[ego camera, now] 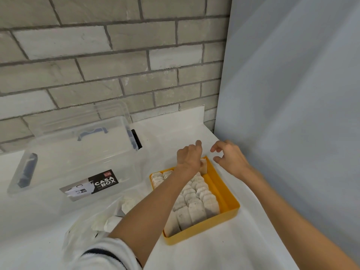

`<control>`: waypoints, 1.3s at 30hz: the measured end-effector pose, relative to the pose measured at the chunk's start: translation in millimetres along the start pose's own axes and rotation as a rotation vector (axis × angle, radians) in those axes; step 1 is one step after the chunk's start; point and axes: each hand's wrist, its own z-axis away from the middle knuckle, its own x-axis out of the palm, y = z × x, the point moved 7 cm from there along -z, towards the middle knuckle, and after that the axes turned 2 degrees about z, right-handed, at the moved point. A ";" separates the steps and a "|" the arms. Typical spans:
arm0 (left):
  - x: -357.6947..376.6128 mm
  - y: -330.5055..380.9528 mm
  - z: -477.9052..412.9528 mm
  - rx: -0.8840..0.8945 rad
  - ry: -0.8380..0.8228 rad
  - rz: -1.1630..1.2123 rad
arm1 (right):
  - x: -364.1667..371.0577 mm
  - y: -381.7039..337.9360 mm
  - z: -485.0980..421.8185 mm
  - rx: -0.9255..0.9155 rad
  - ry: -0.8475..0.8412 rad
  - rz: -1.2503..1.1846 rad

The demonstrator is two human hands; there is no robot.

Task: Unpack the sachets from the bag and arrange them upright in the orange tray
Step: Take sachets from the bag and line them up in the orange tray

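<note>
The orange tray [227, 195] lies on the white table, right of centre. Rows of pale sachets [196, 203] stand upright in it, filling its left and middle part; a strip along the right wall is bare. My left hand [188, 155] is over the tray's far corner, fingers curled round one sachet [204, 165] that stands at the far end. Just right of that corner, my right hand [229, 157] hovers with loosely curled fingers and holds nothing. The clear plastic bag [91, 228] with several loose sachets lies left of the tray, partly hidden by my left forearm.
A clear plastic storage box [78, 152] with a "CASA BOX" label and blue clips stands at the left, near the brick wall. A plain grey panel [292, 114] rises along the table's right side, close to the tray.
</note>
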 end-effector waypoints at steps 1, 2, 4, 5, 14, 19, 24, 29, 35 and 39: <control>-0.4 -1.6 0.0 -0.002 -0.002 0.014 | -0.7 -0.1 0.3 -0.002 -0.002 0.001; -1.5 -3.5 0.6 -0.005 -0.010 0.032 | -1.3 0.2 0.5 -0.005 -0.005 0.003; -5.5 -7.7 1.9 -0.003 -0.035 0.081 | -3.4 0.8 0.1 -0.011 -0.002 0.007; -9.1 -10.2 3.3 0.001 -0.044 0.113 | -4.9 0.3 -0.2 -0.013 0.001 0.007; -66.9 -42.7 42.2 0.001 0.027 0.404 | -20.5 -40.7 1.5 -0.115 0.013 -0.024; -83.5 -77.9 81.2 -0.037 0.056 0.496 | -15.4 -95.5 12.0 -0.236 -0.031 -0.096; -82.7 -130.9 133.8 -0.165 0.063 0.539 | 9.2 -157.3 29.5 -0.352 -0.171 -0.197; -66.2 -167.0 186.9 -0.251 -0.099 0.611 | 49.8 -208.7 57.7 -0.433 -0.356 -0.304; -26.7 -192.5 216.9 -0.359 -0.251 0.523 | 104.6 -246.6 90.8 -0.527 -0.598 -0.286; -2.6 -215.5 220.7 -0.474 -0.206 0.300 | 142.2 -243.2 90.8 -0.520 -0.658 -0.074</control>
